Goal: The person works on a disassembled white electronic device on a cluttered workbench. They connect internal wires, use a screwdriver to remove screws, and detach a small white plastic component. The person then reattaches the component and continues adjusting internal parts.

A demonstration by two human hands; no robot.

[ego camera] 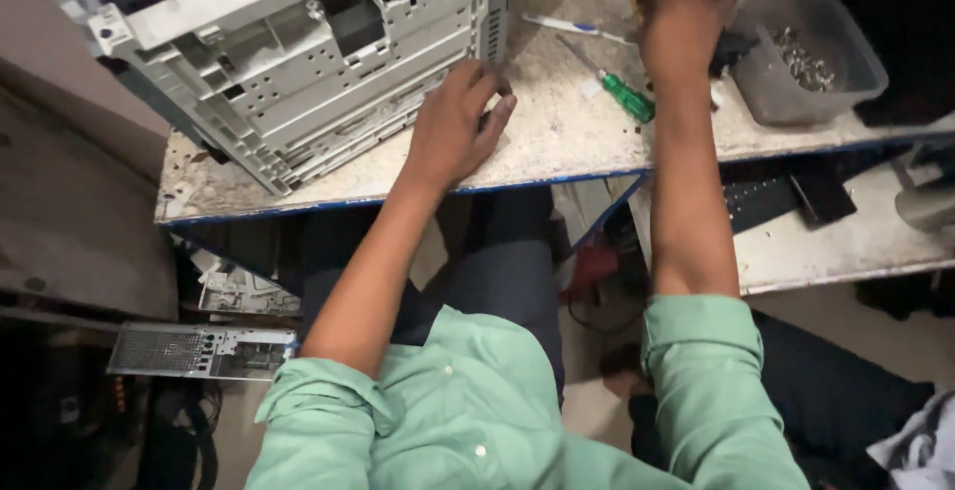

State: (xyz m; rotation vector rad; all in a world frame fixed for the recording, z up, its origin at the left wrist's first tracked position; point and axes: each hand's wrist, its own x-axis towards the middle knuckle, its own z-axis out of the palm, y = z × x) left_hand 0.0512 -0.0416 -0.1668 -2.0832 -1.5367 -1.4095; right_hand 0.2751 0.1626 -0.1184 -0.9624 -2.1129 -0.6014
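Big grey metal computer case (pixel 288 72) tilted on the scuffed white workbench (pixel 557 137), left side. Left hand (pixel 456 127) at the case's lower right corner, fingers curled against the metal edge. Right hand (pixel 684 27) clenched around a dark object, beside a clear plastic tub (pixel 811 57) of screws. Green-handled screwdriver (pixel 617 87) lying loose between the hands, a white pen (pixel 572 26) just behind.

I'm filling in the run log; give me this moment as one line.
left hand: on worn white bench, beside grey metal computer chassis | right hand: grip on dark object | green-handled screwdriver: lying between hands
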